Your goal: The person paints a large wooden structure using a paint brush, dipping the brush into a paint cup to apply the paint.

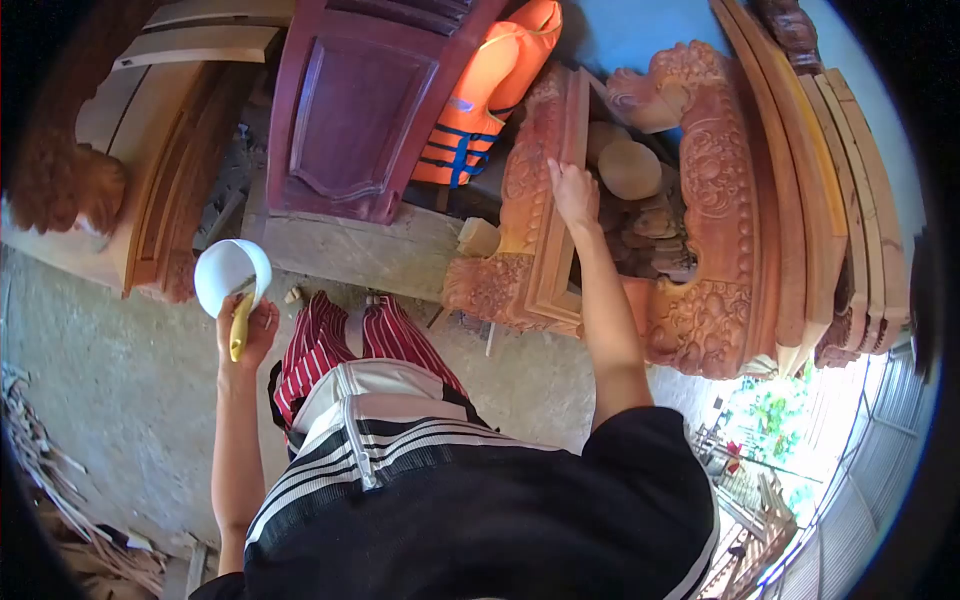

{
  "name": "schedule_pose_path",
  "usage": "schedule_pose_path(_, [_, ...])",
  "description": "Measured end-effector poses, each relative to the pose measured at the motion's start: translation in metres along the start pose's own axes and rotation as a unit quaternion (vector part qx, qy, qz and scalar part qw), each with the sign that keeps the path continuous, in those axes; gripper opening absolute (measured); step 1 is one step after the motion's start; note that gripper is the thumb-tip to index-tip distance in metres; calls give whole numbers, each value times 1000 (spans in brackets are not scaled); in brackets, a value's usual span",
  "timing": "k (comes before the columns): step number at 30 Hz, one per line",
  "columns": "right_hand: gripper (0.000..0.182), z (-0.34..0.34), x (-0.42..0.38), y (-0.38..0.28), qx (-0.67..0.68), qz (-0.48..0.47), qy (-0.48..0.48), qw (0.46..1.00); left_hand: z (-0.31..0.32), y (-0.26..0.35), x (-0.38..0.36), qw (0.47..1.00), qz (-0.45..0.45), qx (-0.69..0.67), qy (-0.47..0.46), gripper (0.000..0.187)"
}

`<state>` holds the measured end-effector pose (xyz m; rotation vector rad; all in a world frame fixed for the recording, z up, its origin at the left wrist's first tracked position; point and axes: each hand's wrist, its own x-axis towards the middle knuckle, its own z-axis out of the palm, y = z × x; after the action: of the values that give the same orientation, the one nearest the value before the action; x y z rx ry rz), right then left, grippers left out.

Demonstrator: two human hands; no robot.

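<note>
Our left hand (260,336) pinches bowl (220,275) and brush (240,332); our right hand (577,194) curls by the frame's (529,170) edge, its grip unclear. We seem midway; what's left, we cannot tell.

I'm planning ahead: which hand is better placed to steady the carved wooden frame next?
Probably the right hand: it is over the carved wooden frame, while the left hand holds a white bowl and yellow-handled brush.

The bowl (222,272) is white, the handle (240,328) yellow. Red trousers (318,338) carry white stripes; the top (480,510) is black. At upper centre, the life vest (487,100) is orange with blue straps (461,158).
</note>
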<state>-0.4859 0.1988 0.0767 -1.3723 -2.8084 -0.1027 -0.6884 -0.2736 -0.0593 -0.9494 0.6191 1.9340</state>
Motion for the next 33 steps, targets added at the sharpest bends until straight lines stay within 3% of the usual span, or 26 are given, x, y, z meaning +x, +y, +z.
schedule_pose_path(1, [44, -9, -14, -8, -2, 7, 0, 1000, 6, 13, 1, 1000, 8, 7, -4, 15])
schedule_pose_path(3, [41, -22, -56, -27, 66, 69, -95, 991, 8, 37, 12, 999, 11, 38, -17, 18])
schedule_pose_path(7, [30, -19, -123, -35, -15, 32, -198, 980, 7, 61, 33, 999, -41, 26, 5, 19])
schedule_pose_path(8, [30, -17, -120, -30, -14, 39, -194, 980, 8, 63, 36, 998, -56, 15, 24, 19])
schedule_pose_path(10, [19, -14, -108, -13, 40, 24, -279, 959, 15, 64, 40, 995, -77, 15, 59, 18])
schedule_pose_path(13, [12, -30, -50, -7, 10, -41, -234, 971, 26, 56, 47, 994, -77, 28, 76, 18])
schedule_pose_path(15, [13, -5, 2, 23, 25, -13, -184, 982, 28, 49, 50, 995, -73, 33, 53, 18])
schedule_pose_path(17, [15, 16, 52, 42, -3, -68, -136, 988, 36, 39, 48, 997, -78, 12, 17, 18])
schedule_pose_path(20, [16, 24, 113, 44, 8, -35, -94, 995, 39, 25, 45, 998, -64, 1, 16, 19])
schedule_pose_path(23, [16, 29, 165, 45, -23, 2, -76, 997, 43, 11, 40, 999, -32, -4, 35, 25])
schedule_pose_path(27, [17, 41, 220, 57, -29, -28, -56, 998, 46, -7, 36, 996, -20, -23, 81, 28])
schedule_pose_path(30, [18, 61, 247, 75, -17, -96, 73, 993, 62, -19, 34, 991, -21, -12, 130, 19])
schedule_pose_path(31, [18, 59, 246, 73, -14, -96, 67, 993, 68, -24, 35, 990, -22, -24, 134, 20])
schedule_pose_path(33, [18, 41, 234, 63, -81, -123, -89, 985, 77, -30, 38, 989, -28, -31, 145, 21])
